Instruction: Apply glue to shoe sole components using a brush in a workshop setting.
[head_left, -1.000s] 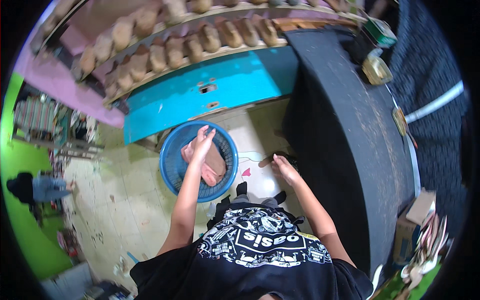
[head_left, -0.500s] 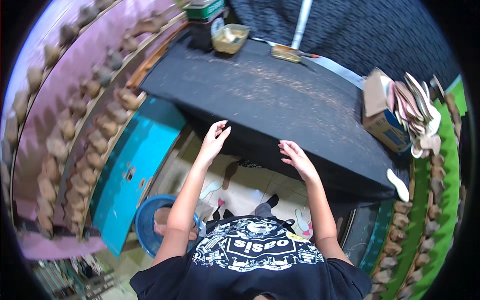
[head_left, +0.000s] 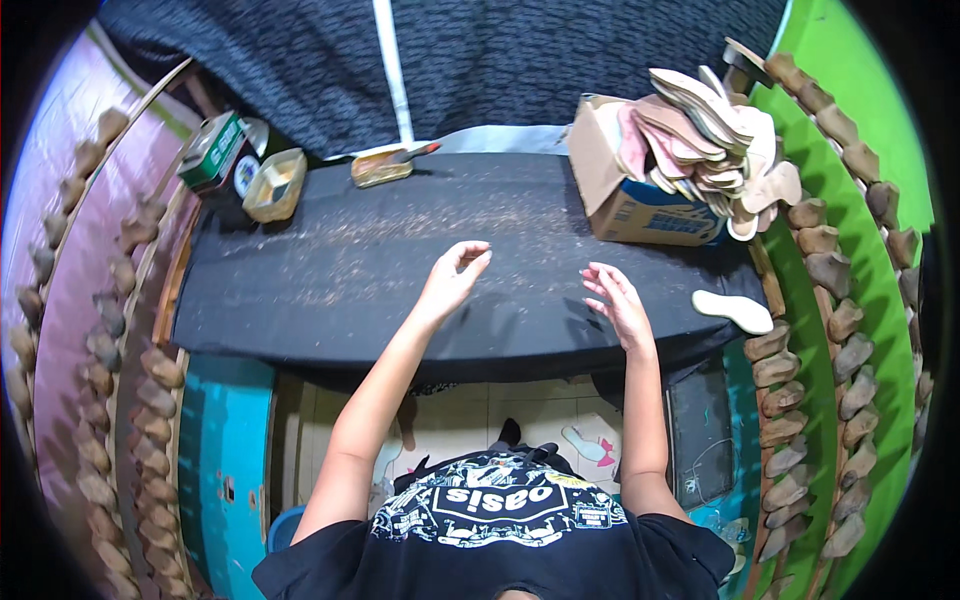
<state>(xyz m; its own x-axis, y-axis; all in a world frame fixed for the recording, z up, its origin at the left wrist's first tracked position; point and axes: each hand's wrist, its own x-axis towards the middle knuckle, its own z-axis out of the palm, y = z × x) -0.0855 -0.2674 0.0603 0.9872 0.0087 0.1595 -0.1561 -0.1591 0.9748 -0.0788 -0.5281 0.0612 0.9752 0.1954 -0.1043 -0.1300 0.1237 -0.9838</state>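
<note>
My left hand hovers over the front part of the black-covered table, its fingers slightly bent and apart from the thumb, holding nothing. To its right, my right hand is also raised and bare, with fingers loosely curled and spread. Neither hand appears to touch anything. A single pale insole lies at the table's right edge, closest to my right hand. Behind it, a cardboard box overflows with stacked insoles in pink, beige and white.
At the back stands an open tray with a brush across it. A plastic tub and a green can occupy the left corner. Racks of shoe lasts flank both sides. A blue bucket sits low on the left.
The view has turned to the right and faces the table squarely. My hands, earlier in front of the table's edge, are now over its top, both still empty.
</note>
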